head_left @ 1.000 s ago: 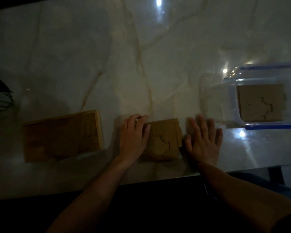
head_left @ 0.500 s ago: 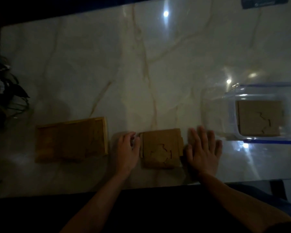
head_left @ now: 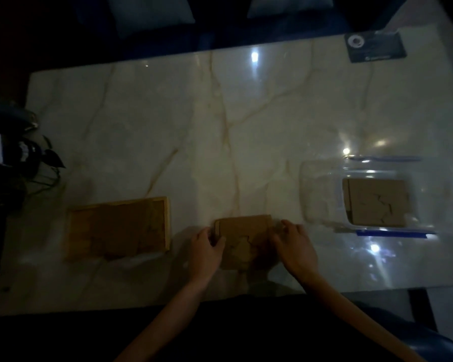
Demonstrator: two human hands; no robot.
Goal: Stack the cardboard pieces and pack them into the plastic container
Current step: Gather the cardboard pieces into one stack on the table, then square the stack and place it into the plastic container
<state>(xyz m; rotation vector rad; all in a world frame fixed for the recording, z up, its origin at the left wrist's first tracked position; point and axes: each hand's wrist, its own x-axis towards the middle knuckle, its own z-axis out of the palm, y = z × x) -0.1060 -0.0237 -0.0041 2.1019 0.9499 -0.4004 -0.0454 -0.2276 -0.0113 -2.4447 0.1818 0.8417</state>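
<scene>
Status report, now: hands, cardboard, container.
Left hand and right hand grip cardboard stack on table. Plastic container right, open, cardboard inside. Path clear.

Two bare forearms reach up from bottom edge, angling inward. Left hand point(head_left: 205, 248) palm down, fingers curled, thumb pointing right. Right hand point(head_left: 294, 245) palm down, fingers bent, fingertips point(head_left: 283, 227) pointing up-left. Hands level with each other, apart. Dim light; grip unclear.

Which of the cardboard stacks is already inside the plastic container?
The stack on the right, lying flat in the clear blue-edged container. The other stack sits on the table between the left hand and right hand.
</scene>
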